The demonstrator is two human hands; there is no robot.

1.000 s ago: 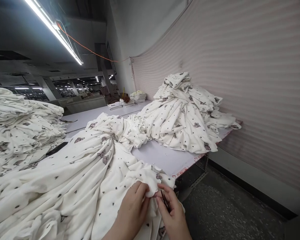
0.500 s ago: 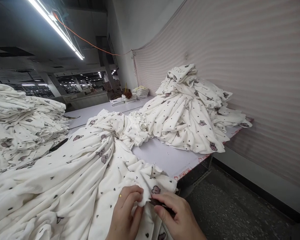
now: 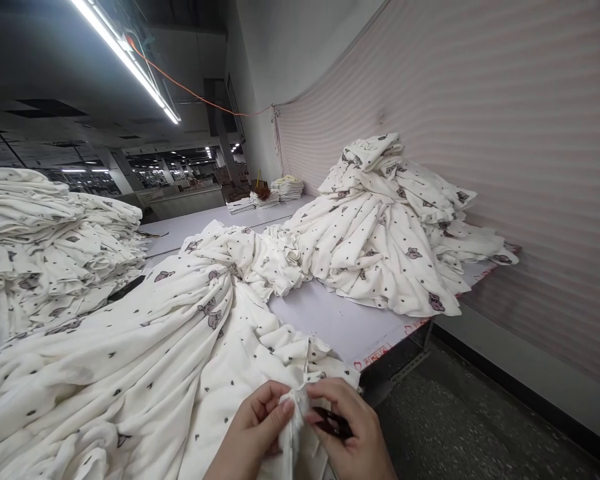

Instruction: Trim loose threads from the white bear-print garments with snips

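Note:
White plush fabric (image 3: pixel 145 380), printed with small grey-brown animals and dark specks, is heaped in front of me. My left hand (image 3: pixel 260 427) is closed on a raised, folded edge of it, the thumb pressed along the fold. Close beside it, my right hand (image 3: pixel 353 423) pinches the same edge between thumb and forefinger. Black thread snips (image 3: pixel 333 423) rest in the right palm under the curled fingers; their tips are hidden.
A tall pile of the same fabric (image 3: pixel 385 220) stands on the pale table (image 3: pixel 315 310) at right. Another stack (image 3: pixel 45 247) is at left. Folded white pieces (image 3: pixel 286 189) lie at the far end. Dark floor (image 3: pixel 445 413) shows beyond the table's right edge.
The fabric edge is now lifted and folded between both hands. My left thumb has come up over it, and the right fingers have moved onto the edge. The view has shifted slightly left.

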